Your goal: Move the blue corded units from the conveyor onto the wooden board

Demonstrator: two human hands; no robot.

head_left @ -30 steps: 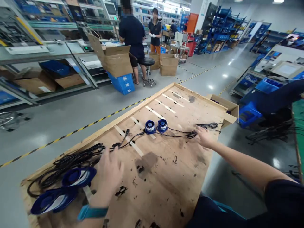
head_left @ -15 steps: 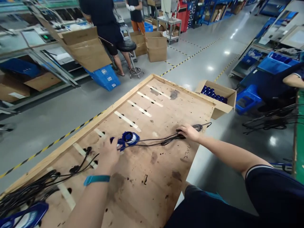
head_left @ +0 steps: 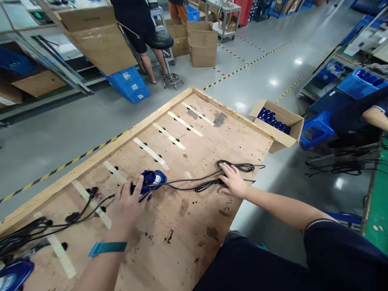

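A blue plastic housing [head_left: 156, 178] with a round dark opening and a pale label lies on the wooden board [head_left: 209, 218]. Around its near side, the fingers of my left hand [head_left: 129, 202] grip it; part of it is hidden beneath them. Two black cables [head_left: 184, 188] run from it to the right and end in coiled bundles [head_left: 242, 166]. My right hand [head_left: 233, 181] rests flat with fingers spread, across and between these coils. Further black cables [head_left: 21, 236] and a second blue housing [head_left: 16, 275] lie at the lower left.
Wooden strips [head_left: 100, 151] edge the board, which has holes and pieces of pale tape [head_left: 151, 153]. A carton [head_left: 292, 125] of blue parts stands past the right corner. People are nearby: one beside a stool [head_left: 162, 39], another at the right with an arm [head_left: 376, 117] showing.
My right hand has opened from its hold on the cable, which now lies in two separate coils. My left hand stays at the blue housing. The view has shifted slightly.
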